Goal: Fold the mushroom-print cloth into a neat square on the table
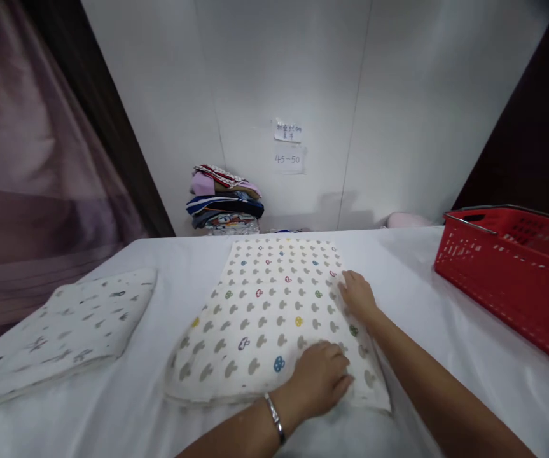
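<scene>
Left hand (pixel 319 380) on near edge of mushroom-print cloth (pixel 267 305), fingers bent; can't tell if pinching. Cloth lies mid-table (pixel 408 273). Right hand (pixel 357 296) at its right edge, grip likewise unclear. Red basket (pixel 503 280) right; clothes stack (pixel 226 205) beyond.

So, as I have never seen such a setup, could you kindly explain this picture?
There is no machine here; the work is done by hand. The camera is worn on the head, looking forward and down. The person's bare left hand, with a bracelet on its wrist, rests on the near part of a mushroom-print cloth; the right hand is at its right edge. Whether either grips the fabric is unclear. The cloth lies on a white-covered table, with another patterned cloth to the left and a red basket to the right.
</scene>
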A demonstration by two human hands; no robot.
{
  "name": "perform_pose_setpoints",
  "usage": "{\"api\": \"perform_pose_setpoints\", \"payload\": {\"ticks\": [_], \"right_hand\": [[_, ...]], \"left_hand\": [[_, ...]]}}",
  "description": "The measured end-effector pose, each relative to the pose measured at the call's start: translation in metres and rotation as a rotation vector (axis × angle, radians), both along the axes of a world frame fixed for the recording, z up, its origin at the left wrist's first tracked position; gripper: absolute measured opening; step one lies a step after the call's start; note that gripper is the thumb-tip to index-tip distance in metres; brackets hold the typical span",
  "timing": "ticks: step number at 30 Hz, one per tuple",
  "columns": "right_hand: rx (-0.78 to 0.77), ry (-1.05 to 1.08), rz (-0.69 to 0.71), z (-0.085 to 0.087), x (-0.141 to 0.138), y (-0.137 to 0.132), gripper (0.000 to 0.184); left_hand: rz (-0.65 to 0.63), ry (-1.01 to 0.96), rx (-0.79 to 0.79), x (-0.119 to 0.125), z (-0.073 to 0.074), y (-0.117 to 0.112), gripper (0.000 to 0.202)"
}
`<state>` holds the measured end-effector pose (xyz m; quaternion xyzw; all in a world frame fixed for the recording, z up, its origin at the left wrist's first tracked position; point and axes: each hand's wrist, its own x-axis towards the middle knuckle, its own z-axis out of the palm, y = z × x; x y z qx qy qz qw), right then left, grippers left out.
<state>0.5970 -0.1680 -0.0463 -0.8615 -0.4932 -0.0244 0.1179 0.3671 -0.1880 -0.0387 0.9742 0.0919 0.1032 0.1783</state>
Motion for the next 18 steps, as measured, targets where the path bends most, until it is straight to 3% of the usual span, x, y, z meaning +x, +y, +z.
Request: {"api": "perform_pose_setpoints", "payload": {"ticks": [2, 4, 7, 11, 14, 18], "right_hand": [[0.018, -0.029, 0.146, -0.011, -0.009, -0.008, 0.045], [0.002, -0.033, 0.237, -0.024, -0.015, -0.014, 0.045], [-0.06, -0.031, 0.23, -0.034, -0.018, -0.018, 0.046], [-0.076, -0.093, 0.208, -0.035, -0.021, -0.021, 0.055], [-0.085, -0.08, 0.234, -0.041, -0.022, -0.027, 0.058], [-0.103, -0.068, 0.243, -0.051, -0.02, -0.033, 0.058]], "left_hand": [[0.148, -0.014, 0.017, -0.01, -0.002, 0.013, 0.02], [0.26, -0.002, 0.034, -0.019, -0.009, 0.02, 0.037], [0.265, 0.056, 0.005, -0.029, -0.017, 0.025, 0.055], [0.296, 0.066, -0.004, -0.043, -0.008, 0.052, 0.058], [0.539, 0.097, 0.103, -0.07, 0.0, 0.097, 0.056], [0.904, 0.253, 0.168, -0.123, -0.012, 0.147, 0.064]]}}
